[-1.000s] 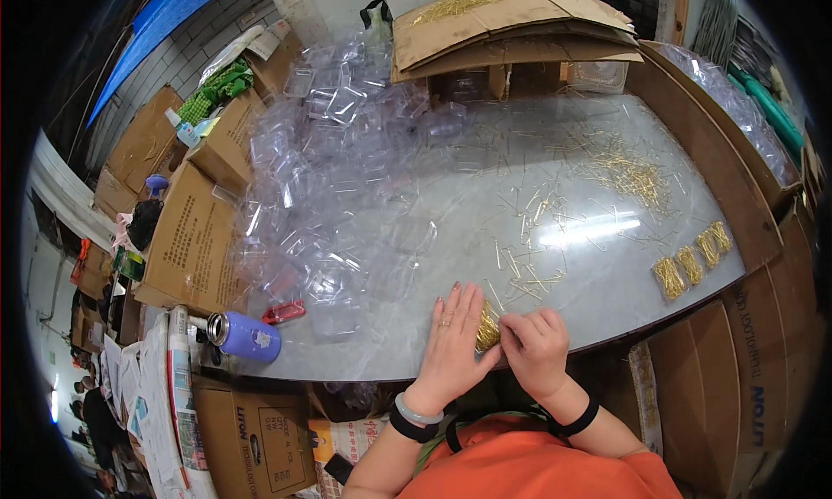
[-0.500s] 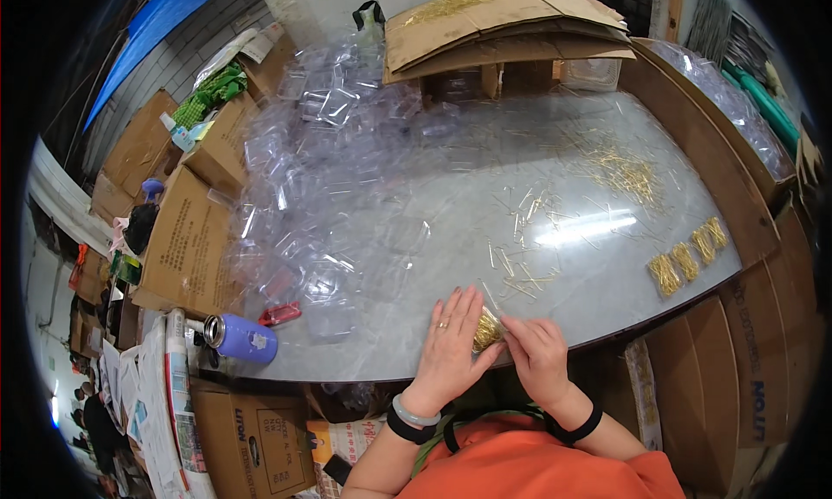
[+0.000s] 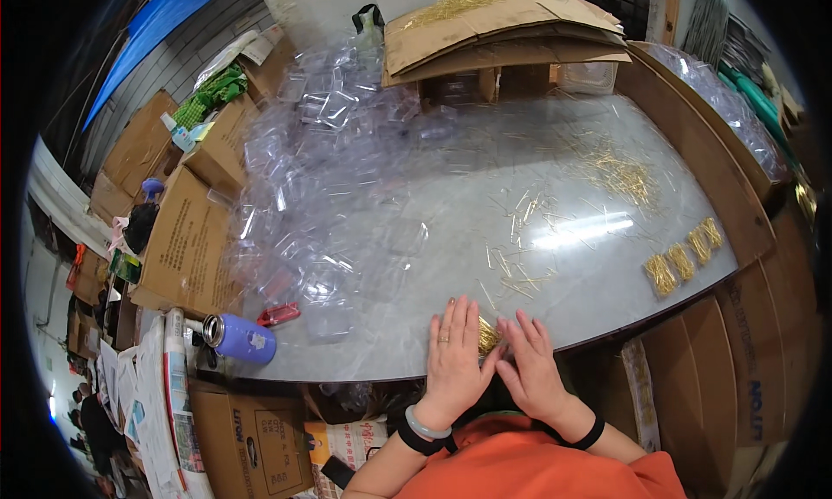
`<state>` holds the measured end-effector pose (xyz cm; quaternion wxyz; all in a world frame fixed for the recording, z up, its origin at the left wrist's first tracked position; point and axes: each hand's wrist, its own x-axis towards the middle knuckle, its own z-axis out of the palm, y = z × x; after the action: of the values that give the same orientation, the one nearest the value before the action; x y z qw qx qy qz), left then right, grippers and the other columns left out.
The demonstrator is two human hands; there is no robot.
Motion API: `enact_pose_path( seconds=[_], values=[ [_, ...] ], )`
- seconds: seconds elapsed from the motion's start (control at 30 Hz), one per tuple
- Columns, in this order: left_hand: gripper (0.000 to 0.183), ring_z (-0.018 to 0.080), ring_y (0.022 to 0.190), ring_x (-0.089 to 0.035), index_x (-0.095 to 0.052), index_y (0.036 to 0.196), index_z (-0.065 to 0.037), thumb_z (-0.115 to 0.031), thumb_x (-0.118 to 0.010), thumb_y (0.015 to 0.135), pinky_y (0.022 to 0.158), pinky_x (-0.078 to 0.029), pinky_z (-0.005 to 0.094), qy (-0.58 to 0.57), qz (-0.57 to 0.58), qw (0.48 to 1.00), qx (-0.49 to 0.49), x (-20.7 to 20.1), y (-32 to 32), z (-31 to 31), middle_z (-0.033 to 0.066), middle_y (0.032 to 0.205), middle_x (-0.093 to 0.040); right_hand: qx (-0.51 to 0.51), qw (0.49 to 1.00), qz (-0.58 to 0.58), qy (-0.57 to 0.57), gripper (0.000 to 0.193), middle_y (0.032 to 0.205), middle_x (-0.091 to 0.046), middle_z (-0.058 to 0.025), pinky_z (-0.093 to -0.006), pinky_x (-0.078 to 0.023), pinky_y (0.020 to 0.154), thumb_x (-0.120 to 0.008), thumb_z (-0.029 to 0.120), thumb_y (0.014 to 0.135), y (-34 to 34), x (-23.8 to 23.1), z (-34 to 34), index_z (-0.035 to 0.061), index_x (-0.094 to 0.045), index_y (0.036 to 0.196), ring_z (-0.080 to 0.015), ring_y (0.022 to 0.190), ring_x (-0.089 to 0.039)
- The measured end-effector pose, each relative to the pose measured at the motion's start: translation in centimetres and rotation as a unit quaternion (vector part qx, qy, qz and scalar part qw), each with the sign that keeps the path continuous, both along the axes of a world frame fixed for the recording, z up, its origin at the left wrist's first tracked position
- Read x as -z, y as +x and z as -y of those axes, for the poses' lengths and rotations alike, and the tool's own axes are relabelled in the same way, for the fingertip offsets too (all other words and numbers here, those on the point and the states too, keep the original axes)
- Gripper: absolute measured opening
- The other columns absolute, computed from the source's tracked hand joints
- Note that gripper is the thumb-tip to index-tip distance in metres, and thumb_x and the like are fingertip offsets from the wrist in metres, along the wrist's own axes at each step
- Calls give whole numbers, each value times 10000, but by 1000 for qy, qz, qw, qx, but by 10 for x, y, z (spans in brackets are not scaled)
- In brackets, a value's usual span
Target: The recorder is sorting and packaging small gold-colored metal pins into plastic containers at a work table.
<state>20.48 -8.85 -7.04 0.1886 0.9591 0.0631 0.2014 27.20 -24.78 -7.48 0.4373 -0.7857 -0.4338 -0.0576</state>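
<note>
Grey tabletop (image 3: pixel 390 313) spreads before me, a dark-lettered cardboard carton (image 3: pixel 247 443) below. Fingers extended and unclenched, my left hand (image 3: pixel 454 360) and right hand (image 3: pixel 535 373) flank the bundle of gold wire pieces (image 3: pixel 488 334) near the tabletop's edge.

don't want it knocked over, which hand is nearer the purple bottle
Left. The left hand is right of the purple bottle; the right hand is farther right, beyond the left hand.

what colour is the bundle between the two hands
The bundle is shiny gold, though partly covered; the head view, the only one here, shows it.
</note>
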Motion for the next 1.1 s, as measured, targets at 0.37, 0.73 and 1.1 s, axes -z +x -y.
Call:
enact_pose_path(
  seconds=[0.37, 0.73, 1.1],
  values=[
    [946, 420, 1481, -334, -350, 1521, 58, -380, -810, 820, 1208, -206, 608, -6, -19, 999, 42, -2, 2, -7, 239, 1573, -376, 95, 995, 37, 20, 265, 1112, -650, -130, -425, -471, 897, -748, 88, 840, 15, -11, -10, 37, -684, 1092, -327, 1022, -606],
    [1038, 400, 1508, -296, -216, 1581, 53, -354, -802, 826, 1231, -211, 564, -49, 15, 995, 80, 9, -3, -16, 247, 1586, -338, 18, 988, 131, -79, 471, 1401, -596, -143, -557, -321, 1125, -670, 231, 938, 17, -18, -10, 67, -585, 1371, -376, 1345, -498],
    [960, 426, 1485, -306, -340, 1522, 70, -414, -788, 825, 1218, -218, 588, 6, -21, 999, 24, 14, 0, -4, 273, 1564, -355, 127, 987, 93, 29, 337, 1200, -656, -141, -487, -444, 984, -643, 69, 863, 28, 3, -21, 29, -630, 1198, -358, 1160, -585]
  ],
)
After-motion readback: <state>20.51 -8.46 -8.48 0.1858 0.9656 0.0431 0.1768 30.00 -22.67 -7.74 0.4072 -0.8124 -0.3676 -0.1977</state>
